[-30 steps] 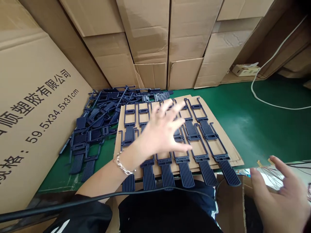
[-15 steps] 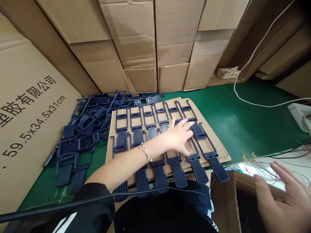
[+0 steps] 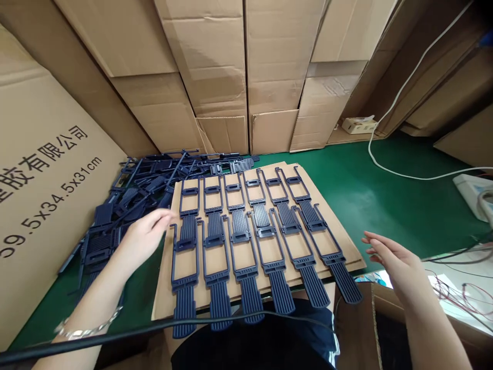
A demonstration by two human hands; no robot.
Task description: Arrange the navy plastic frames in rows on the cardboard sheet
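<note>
Dark blue plastic frames (image 3: 242,257), each with a ribbed flat tab, lie in two overlapping rows on a flat cardboard sheet (image 3: 339,226). The near tabs stick out past the sheet's front edge. My left hand (image 3: 148,234), with a bracelet at the wrist, is beside the sheet's left edge, in front of a pile of similar parts (image 3: 148,177). Its fingers are loosely stretched and nothing shows in them. Off the right edge of the sheet, my right hand (image 3: 398,264) has its fingers extended close together, with nothing visible in them.
A large printed carton (image 3: 46,169) stands at left, and cardboard boxes (image 3: 215,67) line the back of the green table (image 3: 342,169). At right are a white cable (image 3: 389,169) and thin red wires (image 3: 462,303). A black cable (image 3: 146,326) crosses the foreground; an open box (image 3: 385,313) sits below right.
My left hand has moved left from above the frames to beside the sheet's left edge. My right hand has come inward and up towards the sheet's right edge, its fingers now closer together.
</note>
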